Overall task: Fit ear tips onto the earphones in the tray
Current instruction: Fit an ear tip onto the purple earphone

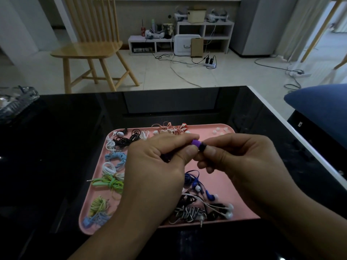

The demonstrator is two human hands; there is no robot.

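Black table (56,147), pink tray (221,177), purple earphone (195,142), black tip (202,147)

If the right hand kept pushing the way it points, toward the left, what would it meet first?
The right hand pinches a black ear tip already against the purple earphone held by the left hand; that comes first.

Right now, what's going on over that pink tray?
A person holds a purple earphone in the left hand and pinches a black ear tip against its end with the right hand, above the pink tray. Whether the tip is fully seated cannot be told. The tray holds many coiled earphones, among them a green set, and a few loose white ear tips in its far right corner.
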